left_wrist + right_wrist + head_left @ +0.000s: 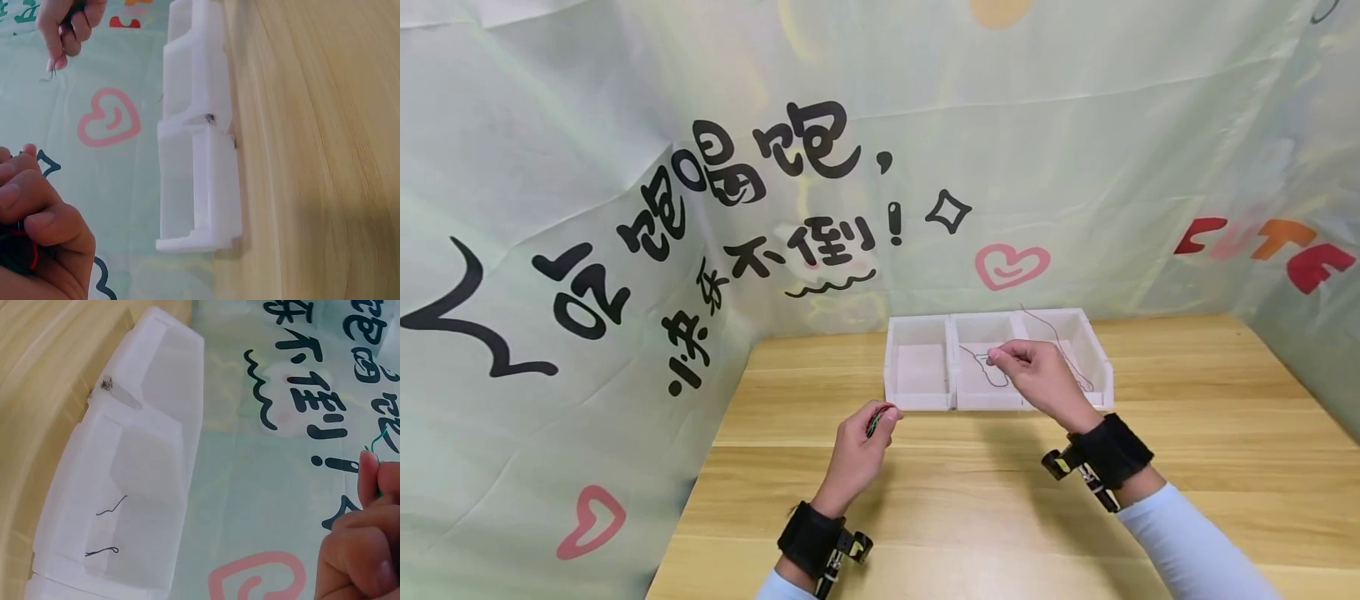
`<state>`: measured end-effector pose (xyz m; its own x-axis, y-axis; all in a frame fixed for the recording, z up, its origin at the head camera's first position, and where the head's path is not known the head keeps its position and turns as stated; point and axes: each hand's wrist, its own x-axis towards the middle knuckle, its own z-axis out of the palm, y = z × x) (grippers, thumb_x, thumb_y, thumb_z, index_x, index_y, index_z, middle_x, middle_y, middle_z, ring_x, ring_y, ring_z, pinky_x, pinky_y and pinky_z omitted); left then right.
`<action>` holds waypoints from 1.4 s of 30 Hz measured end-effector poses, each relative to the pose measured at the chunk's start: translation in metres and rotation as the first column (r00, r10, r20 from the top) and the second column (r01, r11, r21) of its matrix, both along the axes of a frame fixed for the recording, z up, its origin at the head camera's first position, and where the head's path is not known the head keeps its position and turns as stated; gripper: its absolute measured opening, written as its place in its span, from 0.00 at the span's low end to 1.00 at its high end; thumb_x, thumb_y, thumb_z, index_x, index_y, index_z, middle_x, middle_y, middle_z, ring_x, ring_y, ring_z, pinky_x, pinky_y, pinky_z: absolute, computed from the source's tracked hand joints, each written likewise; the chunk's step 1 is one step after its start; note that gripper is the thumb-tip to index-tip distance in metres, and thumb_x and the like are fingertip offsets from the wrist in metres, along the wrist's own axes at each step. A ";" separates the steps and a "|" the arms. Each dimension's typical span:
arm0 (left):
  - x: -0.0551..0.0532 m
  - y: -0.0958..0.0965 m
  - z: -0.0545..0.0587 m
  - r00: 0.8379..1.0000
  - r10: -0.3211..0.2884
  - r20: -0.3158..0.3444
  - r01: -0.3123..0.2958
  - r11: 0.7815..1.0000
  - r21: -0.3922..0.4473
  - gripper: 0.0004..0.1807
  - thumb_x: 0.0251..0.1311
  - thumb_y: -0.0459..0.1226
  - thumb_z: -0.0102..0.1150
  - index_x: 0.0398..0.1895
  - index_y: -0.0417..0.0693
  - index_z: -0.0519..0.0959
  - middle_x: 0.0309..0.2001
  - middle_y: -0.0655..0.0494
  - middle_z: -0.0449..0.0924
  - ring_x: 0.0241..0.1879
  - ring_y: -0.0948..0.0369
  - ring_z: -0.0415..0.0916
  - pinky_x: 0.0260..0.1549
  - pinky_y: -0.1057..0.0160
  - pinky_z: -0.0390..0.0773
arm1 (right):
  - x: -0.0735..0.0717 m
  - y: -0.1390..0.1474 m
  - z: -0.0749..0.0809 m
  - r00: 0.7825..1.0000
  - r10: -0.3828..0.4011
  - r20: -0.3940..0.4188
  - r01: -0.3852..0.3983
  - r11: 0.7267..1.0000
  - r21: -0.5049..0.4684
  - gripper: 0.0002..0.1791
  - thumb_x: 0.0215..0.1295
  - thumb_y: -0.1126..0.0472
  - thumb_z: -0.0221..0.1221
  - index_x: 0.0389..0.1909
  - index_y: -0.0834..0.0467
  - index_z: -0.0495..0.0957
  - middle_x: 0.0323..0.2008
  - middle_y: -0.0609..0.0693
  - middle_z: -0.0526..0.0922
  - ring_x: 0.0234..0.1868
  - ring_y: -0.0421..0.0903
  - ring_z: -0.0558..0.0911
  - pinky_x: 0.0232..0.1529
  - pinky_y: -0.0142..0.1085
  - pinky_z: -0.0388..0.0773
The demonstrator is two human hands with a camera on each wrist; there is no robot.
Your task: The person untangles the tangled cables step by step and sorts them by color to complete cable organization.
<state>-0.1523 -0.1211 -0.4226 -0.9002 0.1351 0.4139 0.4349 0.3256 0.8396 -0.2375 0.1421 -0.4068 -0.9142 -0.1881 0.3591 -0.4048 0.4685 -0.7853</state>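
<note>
My left hand (pixel 859 446) grips a small bundle of thin wires (pixel 876 422), near the front left corner of a white three-compartment tray (pixel 921 402). Red and dark green strands (pixel 32 253) show inside the curled fingers in the left wrist view. Above the middle and right compartments, my right hand (pixel 1047 379) pinches a thin green wire (pixel 376 439) between thumb and fingertip. Short dark wires (pixel 112 506) lie in the middle compartment. A longer reddish-brown wire (pixel 1057 337) runs through the right compartment and rises over its back rim.
The tray stands on a wood-grain table (pixel 985 517) close to the back. A pale green printed cloth (pixel 1075 167) hangs behind the table and at both sides. Each wrist wears a black strap (pixel 1116 450) with a small camera.
</note>
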 end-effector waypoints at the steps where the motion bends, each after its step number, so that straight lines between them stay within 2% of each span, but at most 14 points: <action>1: 0.000 0.000 0.000 1.000 -0.001 0.009 0.001 1.000 0.004 0.08 0.67 0.37 0.49 0.38 0.46 0.78 0.21 0.48 0.71 0.21 0.61 0.68 0.20 0.66 0.69 | -0.001 0.002 0.000 1.000 -0.003 0.012 0.003 1.000 -0.014 0.12 0.65 0.49 0.56 0.30 0.51 0.82 0.26 0.48 0.81 0.20 0.44 0.65 0.23 0.36 0.66; 3: 0.000 0.000 0.001 0.999 -0.007 0.036 0.007 1.000 0.013 0.08 0.67 0.38 0.49 0.39 0.45 0.78 0.22 0.47 0.71 0.21 0.59 0.69 0.20 0.65 0.70 | -0.001 0.004 0.000 1.000 0.019 0.025 -0.018 0.999 -0.033 0.14 0.65 0.47 0.55 0.32 0.51 0.82 0.27 0.47 0.81 0.21 0.44 0.65 0.23 0.35 0.65; 7: -0.008 0.002 -0.016 0.993 -0.044 0.110 0.036 0.997 0.075 0.13 0.68 0.46 0.46 0.43 0.50 0.77 0.19 0.52 0.68 0.17 0.59 0.65 0.15 0.67 0.66 | 0.005 0.002 0.008 0.999 0.033 0.039 -0.030 0.996 -0.079 0.14 0.66 0.49 0.55 0.35 0.54 0.82 0.28 0.48 0.81 0.23 0.44 0.65 0.23 0.34 0.63; 10: -0.014 0.000 -0.028 0.984 -0.100 0.149 0.077 0.985 0.156 0.17 0.72 0.47 0.39 0.46 0.50 0.76 0.18 0.50 0.65 0.14 0.60 0.59 0.11 0.69 0.60 | 0.005 0.005 0.009 0.997 0.037 0.063 -0.029 0.993 -0.115 0.14 0.67 0.51 0.54 0.38 0.56 0.82 0.21 0.49 0.74 0.20 0.43 0.64 0.20 0.34 0.61; 14: -0.012 -0.005 -0.022 0.968 -0.178 0.177 0.136 0.965 0.226 0.19 0.73 0.36 0.28 0.52 0.44 0.72 0.22 0.36 0.66 0.14 0.52 0.58 0.09 0.68 0.60 | 0.000 0.007 0.003 0.984 0.109 0.142 -0.075 0.972 -0.224 0.16 0.71 0.51 0.49 0.43 0.57 0.80 0.19 0.51 0.64 0.17 0.43 0.60 0.15 0.34 0.57; 18: -0.006 -0.006 -0.009 0.967 -0.181 0.182 0.135 0.962 0.237 0.20 0.70 0.30 0.26 0.54 0.43 0.70 0.25 0.30 0.66 0.15 0.45 0.58 0.09 0.64 0.61 | -0.002 0.003 0.004 0.961 0.179 0.212 -0.111 0.948 -0.297 0.16 0.73 0.58 0.43 0.49 0.60 0.76 0.24 0.55 0.65 0.20 0.45 0.61 0.17 0.33 0.58; 22: 0.000 -0.004 0.002 0.971 -0.144 0.191 0.101 0.971 0.217 0.18 0.70 0.30 0.30 0.56 0.44 0.69 0.27 0.30 0.69 0.16 0.47 0.61 0.10 0.66 0.62 | -0.006 -0.001 0.001 0.960 0.176 0.217 -0.117 0.959 -0.260 0.16 0.70 0.64 0.45 0.53 0.62 0.73 0.26 0.59 0.70 0.20 0.49 0.66 0.20 0.33 0.65; 25: 0.002 -0.002 0.006 0.970 -0.137 0.200 0.094 0.973 0.208 0.18 0.71 0.30 0.32 0.57 0.44 0.69 0.28 0.31 0.71 0.17 0.49 0.63 0.11 0.69 0.63 | -0.011 -0.005 -0.003 0.961 0.182 0.207 -0.133 0.964 -0.231 0.16 0.69 0.64 0.47 0.55 0.62 0.72 0.29 0.60 0.76 0.23 0.53 0.72 0.22 0.34 0.72; 29: 0.003 -0.002 0.005 0.967 -0.151 0.203 0.105 0.970 0.218 0.17 0.71 0.30 0.33 0.57 0.44 0.69 0.28 0.33 0.71 0.17 0.50 0.63 0.11 0.70 0.64 | -0.018 -0.014 -0.007 0.959 0.199 0.202 -0.161 0.969 -0.189 0.15 0.69 0.63 0.49 0.54 0.59 0.74 0.33 0.57 0.81 0.29 0.52 0.79 0.25 0.38 0.77; 35: 0.003 -0.006 0.004 0.969 -0.144 0.200 0.101 0.972 0.213 0.17 0.71 0.31 0.33 0.57 0.46 0.70 0.27 0.35 0.72 0.17 0.49 0.64 0.11 0.70 0.64 | -0.028 -0.033 -0.010 0.951 0.202 0.234 -0.167 0.973 -0.159 0.12 0.66 0.63 0.52 0.48 0.61 0.76 0.33 0.53 0.84 0.29 0.46 0.81 0.28 0.44 0.78; 39: 0.003 -0.008 0.004 0.970 -0.144 0.197 0.102 0.973 0.208 0.17 0.71 0.31 0.33 0.56 0.45 0.70 0.27 0.35 0.72 0.17 0.46 0.64 0.10 0.70 0.64 | -0.035 -0.045 -0.012 0.951 0.181 0.251 -0.150 0.979 -0.141 0.09 0.64 0.64 0.55 0.43 0.62 0.77 0.31 0.52 0.85 0.30 0.48 0.81 0.28 0.44 0.78; 42: 0.003 -0.009 0.004 0.968 -0.147 0.202 0.104 0.972 0.212 0.17 0.71 0.31 0.33 0.56 0.45 0.70 0.27 0.34 0.72 0.18 0.45 0.64 0.10 0.70 0.64 | -0.040 -0.052 -0.015 0.952 0.172 0.254 -0.142 0.981 -0.132 0.08 0.62 0.64 0.57 0.40 0.63 0.78 0.31 0.56 0.84 0.32 0.52 0.81 0.29 0.45 0.79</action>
<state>-0.1491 -0.1306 -0.4185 -0.9518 0.1880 0.2424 0.2637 0.0979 0.9596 -0.2777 0.0897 -0.4217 -0.9410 -0.3093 0.1370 -0.2386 0.3199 -0.9169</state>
